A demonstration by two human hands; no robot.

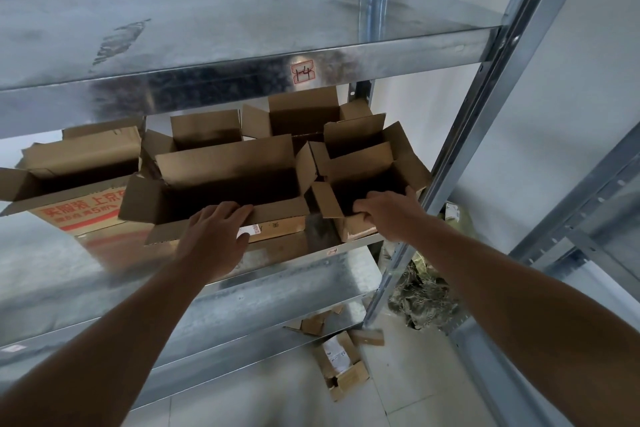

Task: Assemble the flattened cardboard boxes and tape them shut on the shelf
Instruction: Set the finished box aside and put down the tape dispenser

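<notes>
I am resting my left grip (214,239) flat, fingers straight and released, on the near flap of the long open box (225,163), while my right grip (388,215) is grasping the near wall of the small open box (360,163), both standing at the front of the galvanized steel shelf (277,274). I am judging that the small one is wanting a square, steady pull, since thin brown corrugated card is creasing easily and sliding freely on slick, mottled metal; its top flaps are splaying upward, untaped.
</notes>
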